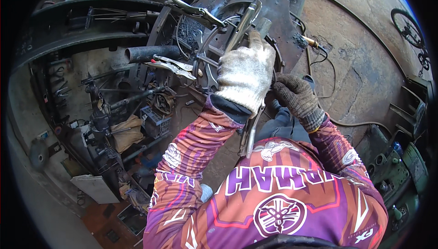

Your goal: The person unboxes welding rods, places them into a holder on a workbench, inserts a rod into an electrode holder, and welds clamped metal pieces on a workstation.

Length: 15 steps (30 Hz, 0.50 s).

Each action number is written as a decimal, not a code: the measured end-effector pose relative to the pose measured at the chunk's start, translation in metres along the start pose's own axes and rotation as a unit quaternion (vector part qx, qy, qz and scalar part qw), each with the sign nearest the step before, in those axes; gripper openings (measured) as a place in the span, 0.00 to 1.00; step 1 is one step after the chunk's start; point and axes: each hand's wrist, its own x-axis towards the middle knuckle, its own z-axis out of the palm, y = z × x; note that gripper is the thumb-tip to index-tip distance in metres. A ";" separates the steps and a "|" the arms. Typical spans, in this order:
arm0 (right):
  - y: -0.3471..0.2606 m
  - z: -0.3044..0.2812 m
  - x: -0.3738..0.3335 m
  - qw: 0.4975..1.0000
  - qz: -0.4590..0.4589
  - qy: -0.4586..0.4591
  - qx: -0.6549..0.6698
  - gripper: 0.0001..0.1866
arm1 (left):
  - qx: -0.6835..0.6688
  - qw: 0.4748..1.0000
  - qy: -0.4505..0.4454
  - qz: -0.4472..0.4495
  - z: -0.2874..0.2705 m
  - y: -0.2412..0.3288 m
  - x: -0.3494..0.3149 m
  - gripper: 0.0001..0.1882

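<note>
My left hand, in a whitish knitted glove, reaches over a round metal frame. Its fingers close at the lower end of a short grey metal piece, the index finger lying along it. My right hand, in a grey-brown glove, is curled at the frame's near right side; what its fingertips grip is hidden. Beside the left hand, a shiny metal bar slants upward. Locking pliers are clamped at the frame's upper left. More locking pliers sit lower left, and another pair hangs below my left wrist.
A dark steel plate lies under the work. A tool with a wooden-looking handle and its cable lie to the right. Steel beams and a dark pipe crowd the left, above a grey crate. A bicycle wheel shows far right.
</note>
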 end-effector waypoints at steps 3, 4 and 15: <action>-0.009 0.000 -0.003 1.000 -0.022 -0.018 -0.013 0.17 | -0.002 1.000 -0.010 -0.019 -0.005 0.003 -0.002 0.14; -0.010 0.000 -0.002 0.997 -0.070 -0.015 -0.042 0.17 | 0.004 1.000 -0.004 -0.015 -0.003 0.003 -0.003 0.14; -0.004 0.006 -0.007 0.988 -0.133 -0.006 -0.074 0.18 | 0.004 1.000 0.000 -0.002 -0.011 0.004 -0.007 0.18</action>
